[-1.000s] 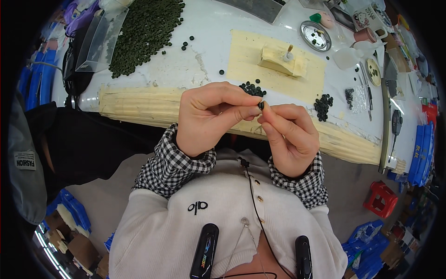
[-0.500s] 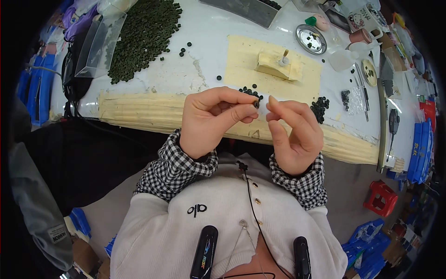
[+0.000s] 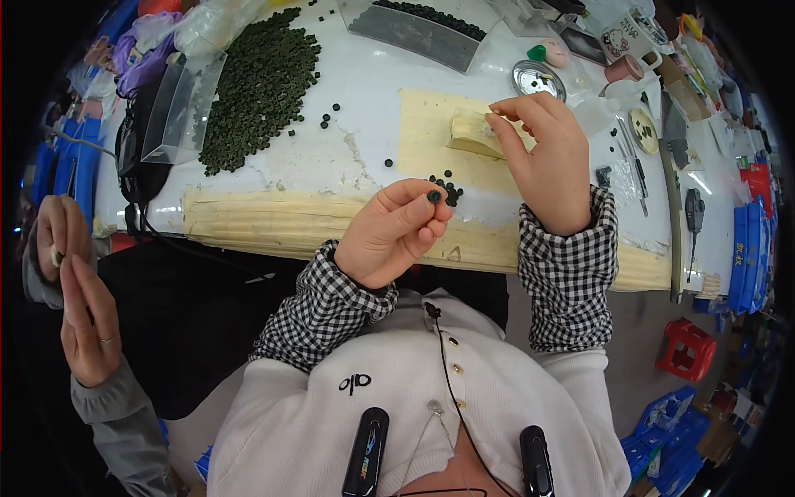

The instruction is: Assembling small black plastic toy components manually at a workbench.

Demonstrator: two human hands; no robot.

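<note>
My left hand pinches a small round dark green part between thumb and forefinger, above the table's near edge. Just beyond it lies a little cluster of similar dark parts. Farther right, my right hand reaches over the cream-coloured block, thumb and forefinger closed together beside its top. Whatever those fingertips hold, if anything, is hidden. The block rests on a yellow sheet. The upright pin on the block is covered by my right hand.
A large heap of dark green parts spreads at the far left, beside a clear tray. Another tray stands at the back. Right are a round metal dish, a pale dish and thin tools. Another person's hands are at left.
My right hand has moved away from my left, forward and right to the cream block. My left hand has lowered slightly, turning the part into view. Another person's hands have appeared at left.
</note>
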